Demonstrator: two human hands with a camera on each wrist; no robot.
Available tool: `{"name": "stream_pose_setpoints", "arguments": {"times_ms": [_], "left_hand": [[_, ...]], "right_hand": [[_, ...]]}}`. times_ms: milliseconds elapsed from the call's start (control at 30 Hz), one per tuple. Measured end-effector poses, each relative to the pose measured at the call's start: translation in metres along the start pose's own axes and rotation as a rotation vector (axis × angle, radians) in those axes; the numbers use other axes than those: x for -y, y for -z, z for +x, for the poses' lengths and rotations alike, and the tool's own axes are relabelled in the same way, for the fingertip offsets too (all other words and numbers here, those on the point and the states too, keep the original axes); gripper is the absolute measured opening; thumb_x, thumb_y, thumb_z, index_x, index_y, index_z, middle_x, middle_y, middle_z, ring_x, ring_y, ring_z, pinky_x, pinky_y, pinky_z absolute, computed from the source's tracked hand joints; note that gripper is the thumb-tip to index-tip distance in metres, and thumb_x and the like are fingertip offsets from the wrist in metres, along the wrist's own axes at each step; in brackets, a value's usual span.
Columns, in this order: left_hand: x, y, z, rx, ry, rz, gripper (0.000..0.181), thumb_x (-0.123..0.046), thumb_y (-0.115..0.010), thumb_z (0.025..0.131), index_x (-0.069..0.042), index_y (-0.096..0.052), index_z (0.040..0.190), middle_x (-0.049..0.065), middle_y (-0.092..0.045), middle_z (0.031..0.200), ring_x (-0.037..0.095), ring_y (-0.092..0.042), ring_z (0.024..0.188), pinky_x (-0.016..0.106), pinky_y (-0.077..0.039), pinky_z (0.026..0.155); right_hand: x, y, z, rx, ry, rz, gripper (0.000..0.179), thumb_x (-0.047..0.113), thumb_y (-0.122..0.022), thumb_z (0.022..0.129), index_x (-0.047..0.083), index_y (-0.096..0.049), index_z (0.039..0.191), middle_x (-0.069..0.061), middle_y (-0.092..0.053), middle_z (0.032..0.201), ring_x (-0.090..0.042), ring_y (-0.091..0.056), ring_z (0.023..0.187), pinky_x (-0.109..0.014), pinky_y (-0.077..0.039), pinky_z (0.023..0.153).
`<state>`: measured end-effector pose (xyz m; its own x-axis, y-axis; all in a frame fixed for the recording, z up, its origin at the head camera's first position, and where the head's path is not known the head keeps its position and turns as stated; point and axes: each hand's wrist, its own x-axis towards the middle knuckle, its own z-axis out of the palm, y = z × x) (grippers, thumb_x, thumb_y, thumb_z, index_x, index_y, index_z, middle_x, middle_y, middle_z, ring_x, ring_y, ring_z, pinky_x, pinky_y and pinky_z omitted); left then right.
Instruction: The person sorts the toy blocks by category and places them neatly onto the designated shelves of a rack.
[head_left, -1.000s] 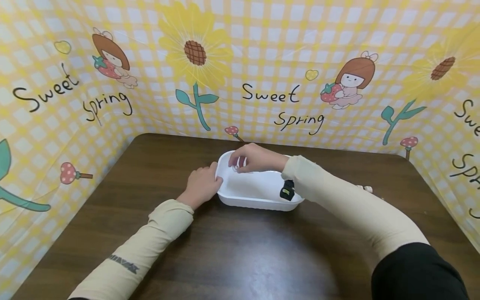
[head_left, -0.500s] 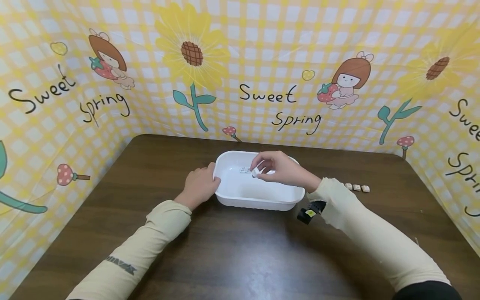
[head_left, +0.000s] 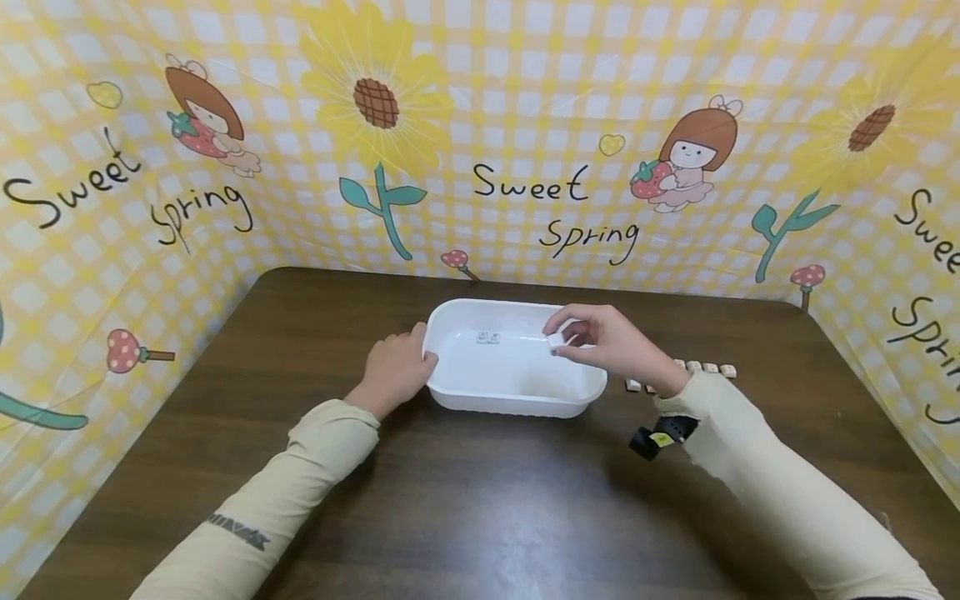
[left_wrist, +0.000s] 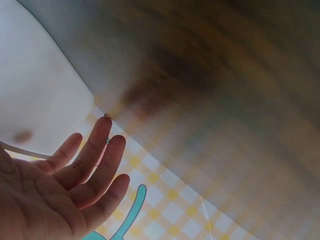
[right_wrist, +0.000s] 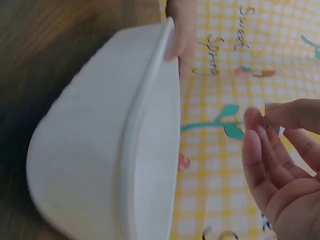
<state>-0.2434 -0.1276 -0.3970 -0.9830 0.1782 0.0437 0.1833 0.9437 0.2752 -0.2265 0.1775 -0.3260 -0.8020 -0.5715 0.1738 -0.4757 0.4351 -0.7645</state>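
A white plastic basin (head_left: 517,398) stands on the brown table. My left hand (head_left: 395,371) holds its left end, thumb over the rim; in the left wrist view the other fingers (left_wrist: 102,157) spread outside the wall. Above the basin's right part, my right hand (head_left: 611,337) pinches a small white block (head_left: 556,341) between thumb and fingertips. The right wrist view shows this block (right_wrist: 272,126) mostly covered by the fingers. Small white blocks with dark print (head_left: 488,337) lie side by side inside the basin, near its back wall.
Right of the basin, a row of several small pale blocks (head_left: 708,368) lies on the table (head_left: 480,500). Another block (head_left: 633,385) sits nearer, partly beside my right wrist. A yellow checked cloth (head_left: 525,108) surrounds the back and sides.
My right hand has moved right from the basin's left part with the small white block in its fingers, uncovering the printed blocks inside. My left hand has stayed at the rim.
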Motion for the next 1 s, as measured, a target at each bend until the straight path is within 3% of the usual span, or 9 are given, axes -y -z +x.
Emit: {"name": "stream_pose_setpoints", "arguments": {"times_ms": [167,300,433,567,667,800,1000], "left_hand": [[0.000,0.000,0.001,-0.006,-0.004,0.008,0.042,-0.028,-0.044,0.089,0.001,-0.049,0.119,0.018,-0.064,0.094,0.032,-0.059,0.076,0.042,-0.045,0.067],[0.002,0.002,0.000,0.006,-0.003,0.004,0.043,-0.028,-0.043,0.089,0.002,-0.048,0.120,0.019,-0.064,0.093,0.030,-0.057,0.074,0.041,-0.044,0.065],[0.004,0.003,0.001,0.013,0.004,0.007,0.043,-0.028,-0.043,0.090,0.002,-0.047,0.120,0.018,-0.063,0.092,0.029,-0.056,0.071,0.039,-0.044,0.063],[0.004,0.003,0.001,0.019,0.006,0.009,0.043,-0.028,-0.043,0.090,0.002,-0.047,0.120,0.018,-0.063,0.091,0.028,-0.056,0.070,0.038,-0.043,0.062],[0.004,0.002,0.001,0.019,0.003,0.008,0.044,-0.028,-0.044,0.090,0.002,-0.047,0.121,0.019,-0.063,0.092,0.029,-0.056,0.071,0.039,-0.044,0.063],[0.003,0.002,0.002,0.010,0.002,0.004,0.044,-0.028,-0.044,0.090,0.002,-0.047,0.121,0.019,-0.064,0.092,0.029,-0.057,0.072,0.039,-0.045,0.064],[0.000,0.000,0.004,0.015,-0.010,-0.008,0.043,-0.027,-0.043,0.089,0.003,-0.047,0.120,0.018,-0.063,0.089,0.028,-0.056,0.069,0.037,-0.043,0.061]], "right_hand": [[-0.016,0.028,-0.030,-0.082,-0.062,-0.121,0.020,0.003,-0.068,0.082,0.003,-0.069,0.102,-0.010,-0.065,0.104,-0.007,-0.058,0.077,-0.021,-0.051,0.069],[-0.035,0.043,-0.054,-0.166,-0.161,-0.133,0.016,0.007,-0.070,0.081,0.004,-0.070,0.097,-0.011,-0.064,0.101,0.000,-0.061,0.079,-0.018,-0.051,0.070],[-0.052,0.054,-0.078,-0.234,-0.231,-0.174,0.016,0.013,-0.070,0.082,0.007,-0.070,0.097,-0.010,-0.066,0.093,-0.001,-0.061,0.072,-0.021,-0.051,0.063],[-0.069,0.065,-0.102,-0.260,-0.312,-0.221,0.020,0.014,-0.068,0.084,0.005,-0.068,0.102,-0.010,-0.067,0.087,-0.001,-0.059,0.068,-0.024,-0.049,0.059],[-0.080,0.071,-0.117,-0.271,-0.357,-0.237,0.022,0.011,-0.067,0.084,0.001,-0.067,0.104,-0.013,-0.068,0.091,0.002,-0.058,0.071,-0.023,-0.048,0.061],[-0.094,0.075,-0.131,-0.295,-0.403,-0.220,0.022,0.012,-0.069,0.083,-0.002,-0.067,0.100,-0.012,-0.069,0.088,0.001,-0.057,0.068,-0.021,-0.047,0.059],[-0.110,0.079,-0.145,-0.306,-0.409,-0.290,0.014,0.007,-0.069,0.082,-0.001,-0.065,0.092,-0.008,-0.066,0.080,0.001,-0.052,0.063,-0.021,-0.044,0.057]]}}
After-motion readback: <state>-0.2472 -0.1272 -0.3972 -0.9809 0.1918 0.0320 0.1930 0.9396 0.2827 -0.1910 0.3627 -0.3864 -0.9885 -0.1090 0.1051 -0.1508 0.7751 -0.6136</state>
